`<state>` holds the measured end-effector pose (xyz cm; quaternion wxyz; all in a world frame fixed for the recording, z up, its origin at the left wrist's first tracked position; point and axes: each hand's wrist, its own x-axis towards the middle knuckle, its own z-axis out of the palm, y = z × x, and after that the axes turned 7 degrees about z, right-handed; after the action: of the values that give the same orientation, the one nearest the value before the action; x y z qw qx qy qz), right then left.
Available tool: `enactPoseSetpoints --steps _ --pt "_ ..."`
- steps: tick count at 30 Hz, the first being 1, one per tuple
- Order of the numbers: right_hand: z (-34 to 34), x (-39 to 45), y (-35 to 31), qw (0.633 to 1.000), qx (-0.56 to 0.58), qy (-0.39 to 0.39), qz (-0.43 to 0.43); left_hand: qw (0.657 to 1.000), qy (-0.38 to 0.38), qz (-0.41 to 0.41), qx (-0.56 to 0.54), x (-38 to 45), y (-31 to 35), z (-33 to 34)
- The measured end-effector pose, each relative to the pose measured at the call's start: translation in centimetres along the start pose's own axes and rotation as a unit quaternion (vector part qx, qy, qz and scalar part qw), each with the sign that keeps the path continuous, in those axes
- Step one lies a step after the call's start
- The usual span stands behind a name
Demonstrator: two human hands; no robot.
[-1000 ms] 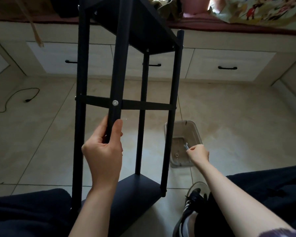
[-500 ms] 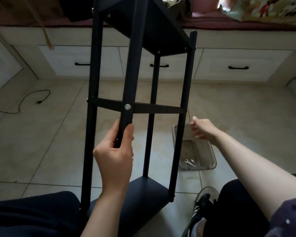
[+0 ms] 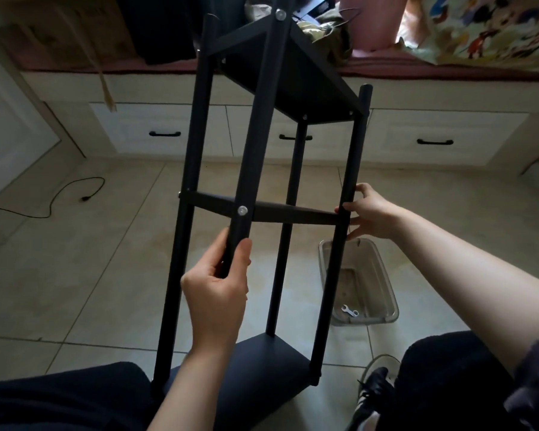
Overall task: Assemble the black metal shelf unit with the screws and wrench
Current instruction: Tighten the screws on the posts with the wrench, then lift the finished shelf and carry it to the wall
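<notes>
The black metal shelf unit (image 3: 196,144) leans away from me over the tiled floor, its lower shelf between my legs. My left hand (image 3: 218,284) grips the near centre post just below a silver screw (image 3: 242,209) at the crossbar. My right hand (image 3: 369,214) holds the right post at the crossbar's end, thumb and fingers curled round the tube. A small silver wrench (image 3: 350,311) lies inside a clear plastic bin (image 3: 386,293) on the floor to the right of the shelf. Another silver screw (image 3: 281,14) shows at the top of the centre post.
White drawers with black handles (image 3: 434,141) run under a cushioned bench at the back. A black cable (image 3: 75,189) trails over the floor at left. My dark-trousered legs and a black shoe (image 3: 375,390) sit at the bottom of the view.
My right hand let go of the wrench in the bin, rose, and took hold of the right post. The left hand kept its grip on the centre post.
</notes>
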<state>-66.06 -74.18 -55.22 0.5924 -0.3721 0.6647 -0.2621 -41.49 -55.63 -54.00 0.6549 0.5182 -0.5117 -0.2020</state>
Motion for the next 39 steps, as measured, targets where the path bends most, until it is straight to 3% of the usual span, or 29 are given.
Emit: enactPoseSetpoints --steps 11,19,23,39 --pt "1.7 -2.5 -2.6 0.994 0.025 0.052 -0.098 0.988 0.006 0.045 0.145 4.1 -4.6 -2.7" --pt "3.5 -7.0 -0.8 0.974 -0.079 0.017 -0.21 0.969 0.105 -0.029 0.221 1.9 -6.5 -5.1" --pt "4.5 -8.1 -0.1 0.961 -0.11 0.041 -0.25 0.961 0.085 -0.107 0.242 1.0 -7.6 -6.2" --pt "5.8 -10.0 5.4 0.933 -0.061 0.146 -0.324 0.944 0.102 -0.202 0.239 0.8 -6.2 -5.9"
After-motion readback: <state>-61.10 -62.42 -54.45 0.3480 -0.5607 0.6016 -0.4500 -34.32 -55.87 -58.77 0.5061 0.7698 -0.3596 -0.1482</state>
